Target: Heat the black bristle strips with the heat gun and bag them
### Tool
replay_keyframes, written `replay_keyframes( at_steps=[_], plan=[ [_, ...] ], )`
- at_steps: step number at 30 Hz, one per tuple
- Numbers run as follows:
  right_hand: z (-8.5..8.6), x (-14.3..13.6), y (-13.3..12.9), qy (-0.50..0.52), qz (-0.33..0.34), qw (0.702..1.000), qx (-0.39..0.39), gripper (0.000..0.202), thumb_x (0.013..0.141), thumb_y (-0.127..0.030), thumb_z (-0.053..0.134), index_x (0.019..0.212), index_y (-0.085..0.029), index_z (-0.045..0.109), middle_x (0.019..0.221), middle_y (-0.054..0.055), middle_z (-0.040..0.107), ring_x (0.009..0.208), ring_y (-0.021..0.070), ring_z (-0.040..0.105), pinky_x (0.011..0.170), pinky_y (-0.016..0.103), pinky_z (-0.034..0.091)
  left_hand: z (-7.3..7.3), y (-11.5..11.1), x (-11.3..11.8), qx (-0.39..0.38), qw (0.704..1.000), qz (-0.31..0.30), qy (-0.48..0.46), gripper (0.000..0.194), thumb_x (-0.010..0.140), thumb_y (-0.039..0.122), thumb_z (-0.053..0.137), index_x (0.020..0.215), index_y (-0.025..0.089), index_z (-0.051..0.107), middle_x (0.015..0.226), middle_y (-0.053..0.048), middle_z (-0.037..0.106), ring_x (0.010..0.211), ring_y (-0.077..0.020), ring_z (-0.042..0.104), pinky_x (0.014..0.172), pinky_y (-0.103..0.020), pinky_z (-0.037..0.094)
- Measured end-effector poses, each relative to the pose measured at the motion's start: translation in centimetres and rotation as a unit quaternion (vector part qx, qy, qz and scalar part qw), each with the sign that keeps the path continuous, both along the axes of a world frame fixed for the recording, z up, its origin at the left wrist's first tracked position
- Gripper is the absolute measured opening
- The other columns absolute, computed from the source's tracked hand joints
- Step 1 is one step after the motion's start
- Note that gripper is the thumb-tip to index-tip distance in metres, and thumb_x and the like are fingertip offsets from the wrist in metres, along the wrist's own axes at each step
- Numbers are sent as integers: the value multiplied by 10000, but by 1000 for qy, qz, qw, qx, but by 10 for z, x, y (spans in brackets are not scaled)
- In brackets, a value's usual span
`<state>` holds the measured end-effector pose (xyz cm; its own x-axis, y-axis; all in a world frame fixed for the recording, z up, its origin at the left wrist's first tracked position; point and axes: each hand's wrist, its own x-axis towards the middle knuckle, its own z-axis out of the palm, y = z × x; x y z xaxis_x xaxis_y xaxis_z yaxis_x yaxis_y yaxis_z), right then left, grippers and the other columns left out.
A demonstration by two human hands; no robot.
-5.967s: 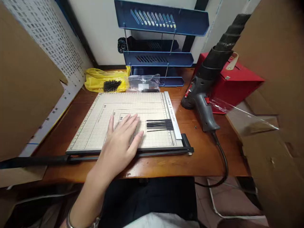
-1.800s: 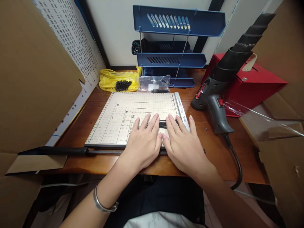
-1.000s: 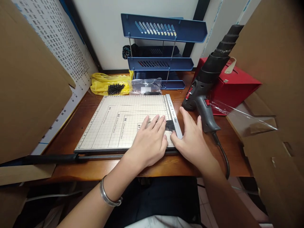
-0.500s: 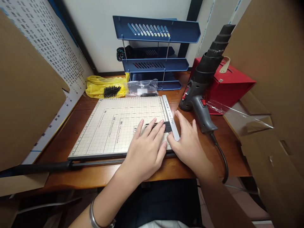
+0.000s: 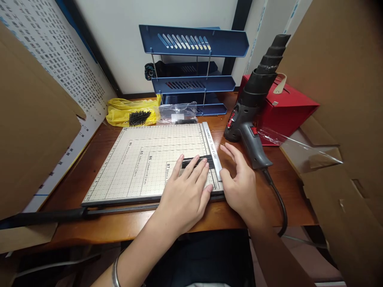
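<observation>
A cream paper cutter board (image 5: 119, 159) with printed grid lines lies on the wooden table. Several thin black strips (image 5: 210, 161) lie side by side on it, their ends at the silver metal guard (image 5: 213, 151). My left hand (image 5: 187, 193) rests flat with fingers spread, its fingertips on the strips. At the right end of the guard, my right hand (image 5: 241, 185) has its thumb by the metal edge and its fingers curved and apart, with nothing seen in it. The cutter's long black handle (image 5: 50, 215) is down along the board's front left.
A black heat gun (image 5: 249, 103) stands nose up at the right, its cord running off the front edge, beside a red box (image 5: 287, 107). Behind are a blue tiered rack (image 5: 194, 42), a yellow bag (image 5: 116, 111) with short black pieces (image 5: 139, 118) and a clear bag (image 5: 179, 111).
My right hand has shifted slightly right and its fingers have curled more. My left hand stays on the strips. The whole view has shifted a little.
</observation>
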<state>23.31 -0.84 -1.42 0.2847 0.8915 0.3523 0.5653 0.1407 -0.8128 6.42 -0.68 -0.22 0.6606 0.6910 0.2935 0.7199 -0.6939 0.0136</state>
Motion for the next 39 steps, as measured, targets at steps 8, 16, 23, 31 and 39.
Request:
replay_keyframes(
  at_steps=[8, 16, 23, 31, 39],
  plan=[
    [-1, -2, 0, -41, 4, 999, -11, 618, 820, -249, 491, 1428, -149, 537, 1447, 134, 627, 1364, 299, 590, 1217, 591, 389, -1, -2, 0, 10, 1000, 4, -2, 568, 1122, 371, 263, 1568, 57, 421, 1655, -110, 400, 1573, -251, 319, 1324, -518, 166],
    [-4, -4, 0, -142, 31, 989, 4, 578, 859, -240, 489, 1431, -178, 552, 1459, 118, 614, 1369, 297, 566, 1234, 595, 338, 0, 1, -9, 11, 1000, 29, -8, 577, 1119, 379, 271, 1527, 28, 480, 1600, -156, 481, 1535, -289, 394, 1311, -553, 197],
    [6, -2, 3, -167, 85, 979, -78, 550, 892, -285, 458, 1421, -212, 590, 1587, 88, 493, 1492, 295, 436, 1256, 689, 218, -2, 1, -4, 2, 1000, 21, 6, 598, 1118, 399, 263, 1535, 25, 471, 1619, -165, 451, 1533, -296, 397, 1307, -535, 214],
    [18, -2, 12, -209, 106, 965, -119, 535, 912, -284, 417, 1411, -204, 592, 1631, 98, 426, 1533, 294, 376, 1249, 740, 145, -3, 0, -3, 1, 1000, 15, 7, 606, 1117, 394, 252, 1548, 16, 446, 1631, -167, 429, 1548, -285, 370, 1312, -522, 211],
    [13, 2, 3, -186, 88, 972, -113, 552, 903, -291, 433, 1427, -206, 580, 1629, 91, 432, 1524, 304, 393, 1254, 728, 163, -3, 4, -1, 3, 999, 53, -8, 639, 1113, 424, 253, 1544, -12, 434, 1631, -198, 414, 1541, -299, 383, 1309, -527, 221]
  ],
)
